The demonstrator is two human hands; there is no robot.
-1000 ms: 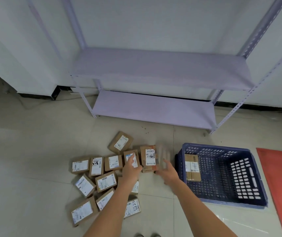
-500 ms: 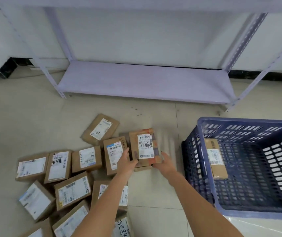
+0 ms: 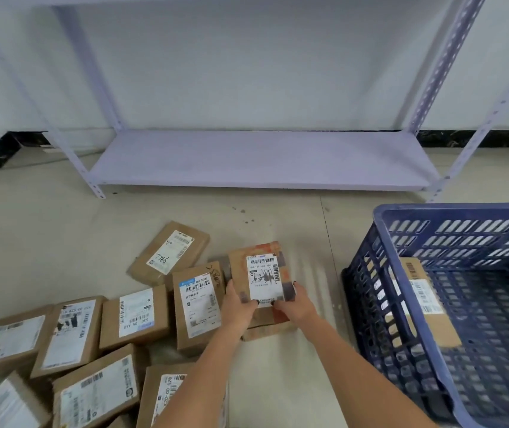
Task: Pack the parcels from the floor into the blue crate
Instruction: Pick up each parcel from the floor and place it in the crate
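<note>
Gripped the labelled parcel [image 3: 262,279] by its near end, both hands' fingers [image 3: 248,299] clenched round it, left of blue crate [image 3: 401,273], long axis pointing away.

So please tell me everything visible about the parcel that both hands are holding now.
The held parcel is a brown cardboard box with a white barcode label on top and reddish print near its far edge. The left hand and right hand grip its near corners. It sits between the other parcels and the blue crate; whether it is lifted is unclear.
</note>
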